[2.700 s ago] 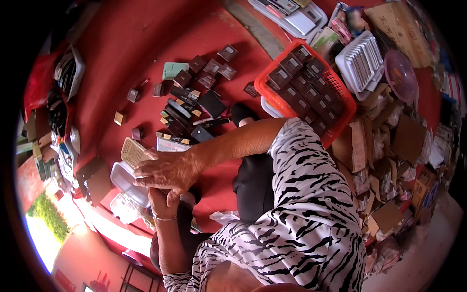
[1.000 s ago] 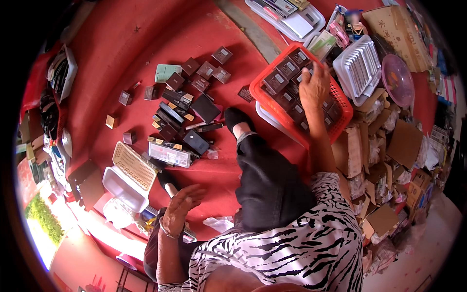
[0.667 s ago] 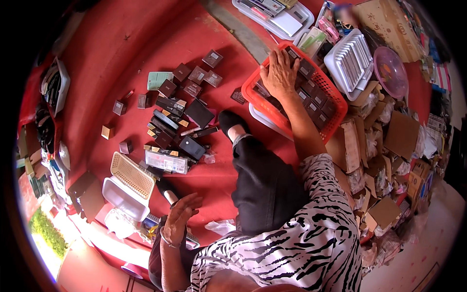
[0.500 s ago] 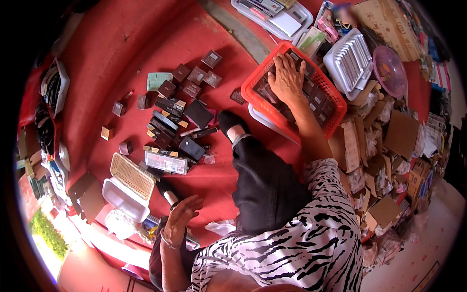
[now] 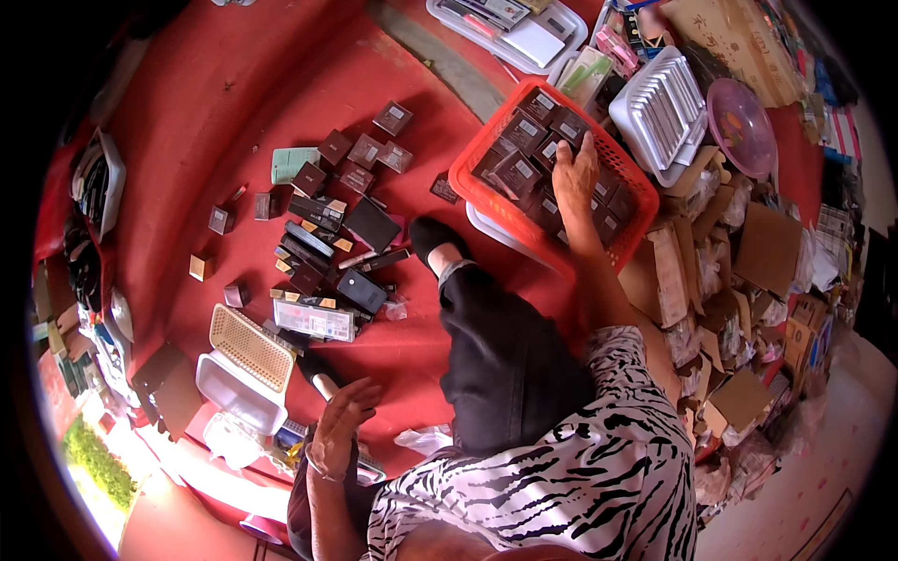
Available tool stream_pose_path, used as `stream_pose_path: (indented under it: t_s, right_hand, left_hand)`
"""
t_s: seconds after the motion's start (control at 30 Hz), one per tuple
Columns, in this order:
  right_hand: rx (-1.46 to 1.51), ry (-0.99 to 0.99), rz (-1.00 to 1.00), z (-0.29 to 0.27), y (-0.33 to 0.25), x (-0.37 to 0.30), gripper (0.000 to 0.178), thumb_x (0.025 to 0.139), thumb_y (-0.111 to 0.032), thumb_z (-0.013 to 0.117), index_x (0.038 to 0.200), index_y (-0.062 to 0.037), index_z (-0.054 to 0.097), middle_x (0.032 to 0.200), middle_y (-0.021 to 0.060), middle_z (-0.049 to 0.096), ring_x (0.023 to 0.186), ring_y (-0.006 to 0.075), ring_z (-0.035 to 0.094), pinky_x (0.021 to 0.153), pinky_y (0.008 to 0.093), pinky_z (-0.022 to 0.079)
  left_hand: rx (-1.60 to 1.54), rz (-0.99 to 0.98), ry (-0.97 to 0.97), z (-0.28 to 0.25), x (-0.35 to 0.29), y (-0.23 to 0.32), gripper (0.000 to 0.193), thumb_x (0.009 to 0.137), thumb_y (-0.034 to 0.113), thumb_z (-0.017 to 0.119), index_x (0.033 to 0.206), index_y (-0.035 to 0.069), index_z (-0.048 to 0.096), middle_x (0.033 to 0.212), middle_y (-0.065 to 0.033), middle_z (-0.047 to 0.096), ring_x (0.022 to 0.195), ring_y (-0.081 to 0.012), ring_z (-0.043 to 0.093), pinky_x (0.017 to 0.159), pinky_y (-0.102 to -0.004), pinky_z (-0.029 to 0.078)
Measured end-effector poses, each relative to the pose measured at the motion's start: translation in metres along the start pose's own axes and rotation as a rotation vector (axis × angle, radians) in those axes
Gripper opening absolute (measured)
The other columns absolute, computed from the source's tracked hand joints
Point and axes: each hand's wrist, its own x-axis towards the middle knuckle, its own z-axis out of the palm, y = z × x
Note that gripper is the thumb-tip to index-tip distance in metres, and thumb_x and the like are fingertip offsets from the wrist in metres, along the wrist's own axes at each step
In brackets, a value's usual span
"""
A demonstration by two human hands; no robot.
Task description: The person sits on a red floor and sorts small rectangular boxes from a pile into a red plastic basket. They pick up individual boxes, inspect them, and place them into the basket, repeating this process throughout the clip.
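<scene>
My right hand (image 5: 574, 171) reaches into a red plastic basket (image 5: 470, 170) and rests on the dark small boxes (image 5: 520, 172) packed inside; whether it grips one I cannot tell. My left hand (image 5: 340, 426) hovers open near my left knee, fingers spread, holding nothing. It is nearest a white container with a cream mesh lid (image 5: 245, 366). A pile of dark flat boxes and cases (image 5: 327, 245) lies scattered on the red floor (image 5: 206, 112) in front of me.
White trays (image 5: 660, 110) and a pink lid (image 5: 741, 125) stand beyond the basket. Cardboard boxes and wrapped packets (image 5: 748, 280) crowd the right. A white tray with items (image 5: 510, 28) lies at the top. More clutter lines the left edge (image 5: 94, 234). My black-trousered leg (image 5: 496, 346) stretches forward.
My right arm left the container at my left and swung out to the red basket, where it now shifts among the boxes. My left hand let go and stays open near my knee.
</scene>
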Motion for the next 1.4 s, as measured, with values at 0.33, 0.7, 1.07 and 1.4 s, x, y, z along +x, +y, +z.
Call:
stream_pose_path:
  t_s: [0.33, 0.7, 1.07, 1.4]
  right_hand:
    - [-0.102, 0.033, -0.598, -0.006, -0.056, 0.012, 0.042, 0.085, -0.024, 0.053, 0.12, -0.0013, 0.048, 0.127, 0.017, 0.046, 0.118, 0.0358, 0.042, 0.098, 0.0505, 0.029]
    - [-0.167, -0.157, -0.557, 0.013, -0.029, 0.031, 0.046, 0.085, -0.031, 0.054, 0.123, -0.0064, 0.046, 0.135, 0.0141, 0.04, 0.122, 0.0317, 0.039, 0.1, 0.0529, 0.027]
    - [-0.007, -0.383, 0.033, -0.048, -0.041, -0.059, 0.059, 0.068, -0.04, 0.075, 0.104, -0.0036, 0.047, 0.085, 0.0148, 0.06, 0.079, 0.0336, 0.059, 0.071, 0.0433, 0.046]
    - [0.128, -0.216, -0.039, -0.026, -0.045, -0.067, 0.048, 0.066, -0.023, 0.078, 0.095, -0.0015, 0.046, 0.075, 0.0136, 0.057, 0.071, 0.0299, 0.059, 0.068, 0.0383, 0.047]
  left_hand:
    - [0.043, 0.005, 0.001, -0.001, 0.001, 0.002, 0.042, 0.092, 0.023, 0.043, 0.127, 0.0, 0.044, 0.12, -0.0137, 0.054, 0.109, -0.0221, 0.052, 0.093, -0.033, 0.039]
    - [0.088, -0.009, -0.041, -0.001, 0.002, 0.004, 0.039, 0.09, 0.014, 0.043, 0.127, 0.001, 0.044, 0.119, -0.0133, 0.055, 0.108, -0.0221, 0.053, 0.092, -0.0336, 0.04]
    - [0.129, 0.008, -0.08, -0.001, -0.002, -0.001, 0.041, 0.088, 0.009, 0.044, 0.128, 0.002, 0.044, 0.119, -0.0134, 0.054, 0.109, -0.0226, 0.052, 0.091, -0.0336, 0.04]
    - [0.175, -0.004, -0.041, -0.001, 0.001, 0.0, 0.04, 0.087, 0.006, 0.043, 0.127, 0.0, 0.045, 0.117, -0.0147, 0.056, 0.106, -0.0223, 0.054, 0.089, -0.0312, 0.042]
